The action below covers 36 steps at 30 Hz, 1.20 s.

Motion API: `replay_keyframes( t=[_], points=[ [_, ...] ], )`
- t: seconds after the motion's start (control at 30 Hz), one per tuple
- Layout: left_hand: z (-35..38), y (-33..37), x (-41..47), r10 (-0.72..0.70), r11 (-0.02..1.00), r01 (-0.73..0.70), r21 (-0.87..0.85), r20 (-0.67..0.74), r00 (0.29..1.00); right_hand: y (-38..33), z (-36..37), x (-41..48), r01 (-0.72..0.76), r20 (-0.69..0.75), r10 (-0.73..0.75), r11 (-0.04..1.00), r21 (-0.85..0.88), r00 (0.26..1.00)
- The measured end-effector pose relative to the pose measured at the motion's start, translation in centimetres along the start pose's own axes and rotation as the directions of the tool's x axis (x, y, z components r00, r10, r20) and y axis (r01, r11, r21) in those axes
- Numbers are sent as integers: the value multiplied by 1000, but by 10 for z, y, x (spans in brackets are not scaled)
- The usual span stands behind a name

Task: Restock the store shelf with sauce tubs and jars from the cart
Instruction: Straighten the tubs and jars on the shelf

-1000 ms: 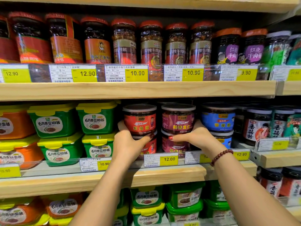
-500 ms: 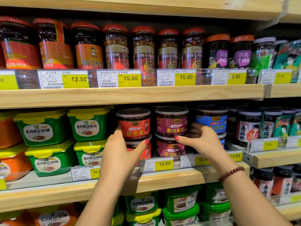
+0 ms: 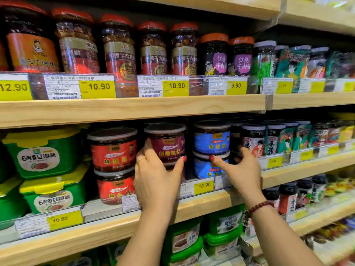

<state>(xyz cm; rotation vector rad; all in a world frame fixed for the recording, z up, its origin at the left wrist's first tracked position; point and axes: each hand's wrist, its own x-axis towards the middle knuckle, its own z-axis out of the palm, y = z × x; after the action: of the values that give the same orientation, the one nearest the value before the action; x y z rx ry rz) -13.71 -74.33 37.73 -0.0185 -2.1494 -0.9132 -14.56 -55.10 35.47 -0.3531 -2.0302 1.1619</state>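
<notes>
On the middle shelf (image 3: 203, 205) round sauce tubs stand in stacks of two: red (image 3: 113, 150), maroon (image 3: 168, 143) and blue (image 3: 211, 139). My left hand (image 3: 155, 181) grips the upper maroon tub, fingers on its left side and thumb under its right front, and hides the maroon tub below. My right hand (image 3: 241, 169) is spread at the blue stack. Its thumb tip touches the seam between the two blue tubs, and its fingers reach past the stack's right side. A bead bracelet circles that wrist. No cart is in view.
Green rectangular tubs with yellow lids (image 3: 44, 156) fill the shelf's left part. Small dark jars (image 3: 253, 139) crowd its right. Red-lidded glass jars (image 3: 119, 47) line the upper shelf behind price tags. More green tubs (image 3: 184, 239) sit on the shelf below.
Both hands shifted right: the left left the red stack for the maroon tub, the right went from the maroon stack's side to the blue stack. My view moved closer and rightward.
</notes>
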Motion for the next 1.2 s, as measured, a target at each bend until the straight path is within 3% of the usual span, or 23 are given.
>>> replay_keyframes(
  t=[0.27,0.63,1.03,1.2],
  points=[
    [11,-10,11,-66,997,66,30,14,998,4,5,6,20,69,-25,997,77,997],
    [10,-10,10,-110,993,108,39,38,993,-16,16,18,78,103,-57,975,-209,993],
    [7,-8,8,-101,994,99,34,47,994,-22,18,23,15,135,7,986,-164,991],
    [1,-18,9,11,1000,-9,-19,90,996,-18,15,3,138,54,-137,990,-21,989]
  ],
)
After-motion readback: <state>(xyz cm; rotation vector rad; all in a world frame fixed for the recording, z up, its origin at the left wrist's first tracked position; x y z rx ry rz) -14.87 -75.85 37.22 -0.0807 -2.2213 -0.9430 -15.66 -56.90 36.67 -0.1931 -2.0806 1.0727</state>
